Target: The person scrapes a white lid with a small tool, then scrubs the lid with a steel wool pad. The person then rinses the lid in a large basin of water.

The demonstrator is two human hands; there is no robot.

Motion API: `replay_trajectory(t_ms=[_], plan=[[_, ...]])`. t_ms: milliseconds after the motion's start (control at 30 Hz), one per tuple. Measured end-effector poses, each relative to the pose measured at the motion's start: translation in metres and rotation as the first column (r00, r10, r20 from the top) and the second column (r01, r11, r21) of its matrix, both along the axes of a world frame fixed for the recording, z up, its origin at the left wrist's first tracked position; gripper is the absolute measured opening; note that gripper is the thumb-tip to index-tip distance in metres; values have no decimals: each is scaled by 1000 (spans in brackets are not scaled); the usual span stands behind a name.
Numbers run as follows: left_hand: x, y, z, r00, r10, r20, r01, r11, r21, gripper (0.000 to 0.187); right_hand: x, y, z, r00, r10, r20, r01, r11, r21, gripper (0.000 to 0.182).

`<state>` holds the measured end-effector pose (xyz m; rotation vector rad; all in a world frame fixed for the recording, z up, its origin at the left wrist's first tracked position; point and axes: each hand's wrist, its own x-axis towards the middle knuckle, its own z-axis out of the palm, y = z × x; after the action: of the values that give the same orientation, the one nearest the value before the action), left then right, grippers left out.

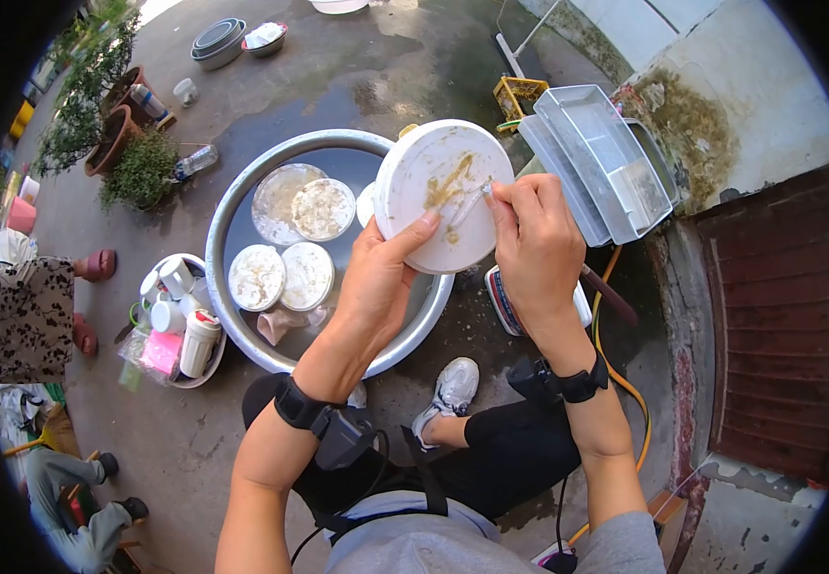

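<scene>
My left hand (381, 277) grips the left edge of a round white plastic lid (424, 182), thumb on its face. Yellowish-brown residue streaks the lid, which is tilted above the basin's right side. Over the lid's right part, my right hand (539, 244) is closed in a pinch; a small pale piece shows at its fingertips, too small to name. Below is a large metal basin (220, 239) of water. Two smeared white lids (258, 277) lie side by side in it, with a smeared round lid (323, 209) and a clear round lid (276, 196) behind. A pinkish cloth-like piece (281, 327) lies near the front.
Left of the basin stands a tub of cups and bottles (201, 344). Clear plastic bins (596, 163) and a yellow crate (520, 96) are at right, with an orange hose (630, 383) along the ground. Potted plants (142, 172) stand back left; another person's legs (80, 507) show lower left.
</scene>
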<state>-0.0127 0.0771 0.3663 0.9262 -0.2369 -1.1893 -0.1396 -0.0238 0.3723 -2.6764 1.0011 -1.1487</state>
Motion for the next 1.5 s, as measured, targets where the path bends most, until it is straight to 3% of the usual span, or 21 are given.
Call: replay_trajectory(t_ms=[400,567,767,867,967,1067,1200,1267,1500], plan=[[3,0,-1,998,-67,2,67,998,17,52,-4,-10,-4,997,-78,13,78,997,0,11],[4,-2,-5,997,-77,-26,77,997,-1,51,-3,-7,-1,978,87,190,-110,987,114,17],[8,-1,-4,989,-121,-89,118,992,-38,52,-2,-8,-5,975,116,190,-153,969,193,16],[8,-2,10,974,-100,-203,108,994,28,52,-3,-7,-4,979,151,134,-172,971,165,15],[11,-1,3,982,-67,-178,81,994,76,50,-2,-8,-5,982,159,105,-172,976,136,15],[14,0,-5,988,-130,-78,136,988,68,50,-3,-12,-8,983,148,107,-160,981,108,13],[13,-1,-6,981,-165,-101,170,985,43,50,-3,-11,-5,984,158,88,-166,982,93,12],[11,-5,-4,968,-153,-199,147,988,-43,51,-3,-9,-4,980,182,78,-187,980,66,11],[7,-5,-8,985,-80,-151,79,997,-16,49,1,-4,-4,987,153,41,-154,988,27,12]])
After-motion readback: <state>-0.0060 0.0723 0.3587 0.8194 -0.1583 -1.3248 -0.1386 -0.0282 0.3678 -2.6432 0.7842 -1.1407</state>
